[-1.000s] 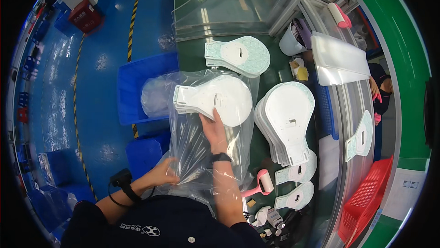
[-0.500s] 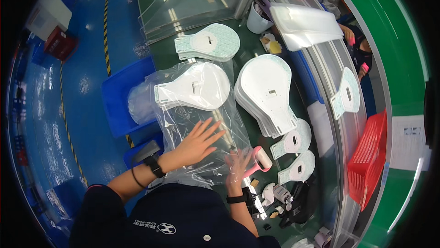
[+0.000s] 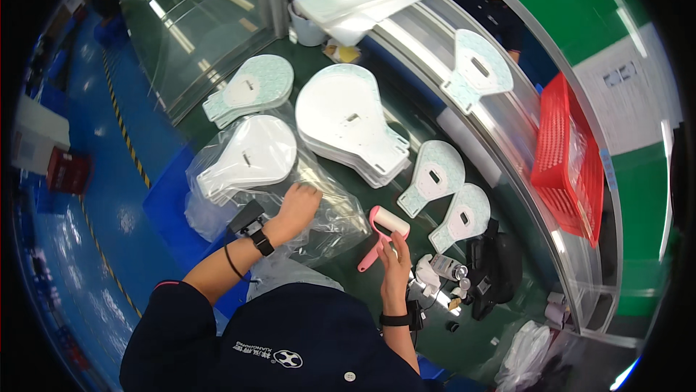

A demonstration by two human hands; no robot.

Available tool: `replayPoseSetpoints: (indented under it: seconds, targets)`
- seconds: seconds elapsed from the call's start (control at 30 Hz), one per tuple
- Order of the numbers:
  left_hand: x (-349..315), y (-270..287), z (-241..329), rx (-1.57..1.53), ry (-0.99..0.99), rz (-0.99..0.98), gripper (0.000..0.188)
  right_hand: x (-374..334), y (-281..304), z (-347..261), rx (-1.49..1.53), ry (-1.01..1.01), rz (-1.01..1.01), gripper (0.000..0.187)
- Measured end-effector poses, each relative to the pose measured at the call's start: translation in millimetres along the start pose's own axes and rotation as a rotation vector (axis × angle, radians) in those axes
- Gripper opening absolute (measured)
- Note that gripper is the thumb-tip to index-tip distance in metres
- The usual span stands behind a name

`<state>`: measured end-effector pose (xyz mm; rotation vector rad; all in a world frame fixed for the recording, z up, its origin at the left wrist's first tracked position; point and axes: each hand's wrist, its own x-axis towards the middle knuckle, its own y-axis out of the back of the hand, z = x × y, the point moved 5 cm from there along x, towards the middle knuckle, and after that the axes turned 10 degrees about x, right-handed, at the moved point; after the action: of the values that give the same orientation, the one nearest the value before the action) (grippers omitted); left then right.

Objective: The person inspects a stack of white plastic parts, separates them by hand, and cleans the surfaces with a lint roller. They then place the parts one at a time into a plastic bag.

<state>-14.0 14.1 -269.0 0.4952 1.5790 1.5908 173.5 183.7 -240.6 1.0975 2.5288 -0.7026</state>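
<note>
My left hand lies with its fingers curled on a large clear plastic bag, closed over its film; the fingertips are mostly hidden. Inside the bag rests a stack of white paddle-shaped panels. My right hand is open, its fingers raised and apart, right beside a pink-handled lint roller with a white roll. It does not appear to grip the roller. Beyond the bag stands a taller stack of similar panels, and a smaller pale-green patterned stack sits to its left.
Two single panels lie right of the tall stack, and another panel rests on the metal rail. Clear sheets lie at the back. A red basket stands right, a blue bin left, a black bag near right.
The view has turned to the right. My left hand has gone from spread flat on the bag to curled. My right hand has come off the bag film to beside the lint roller.
</note>
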Motion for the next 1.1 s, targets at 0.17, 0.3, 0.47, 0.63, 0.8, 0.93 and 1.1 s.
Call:
replayPoseSetpoints:
  seconds: [0.17,0.3,0.47,0.63,0.8,0.93,1.1]
  targets:
    - [50.6,117.4,44.1,-0.255,-0.011,0.758,0.030,31.0,-16.5,-40.4,-0.130,0.166,-0.077,0.056]
    - [83.0,134.5,65.8,-0.262,-0.008,0.713,0.042,67.6,-46.8,-56.3,-0.277,0.349,-0.185,0.072]
    - [87.9,130.7,51.2,-0.519,0.025,0.675,0.040,104.8,-78.5,-66.3,-0.331,0.462,-0.259,0.080]
    - [91.8,133.6,57.7,-0.241,0.042,0.618,0.030,110.8,-96.5,-63.2,-0.420,0.499,-0.296,0.080]
    - [100.5,131.3,63.6,-0.265,0.039,0.644,0.029,107.2,-95.0,-60.3,-0.410,0.520,-0.294,0.081]
    - [106.3,125.3,57.8,-0.169,0.043,0.516,0.037,106.3,-95.1,-58.7,-0.449,0.551,-0.313,0.082]
    - [98.8,134.8,44.5,-0.360,0.057,0.601,0.052,105.4,-96.6,-62.4,-0.449,0.587,-0.312,0.076]
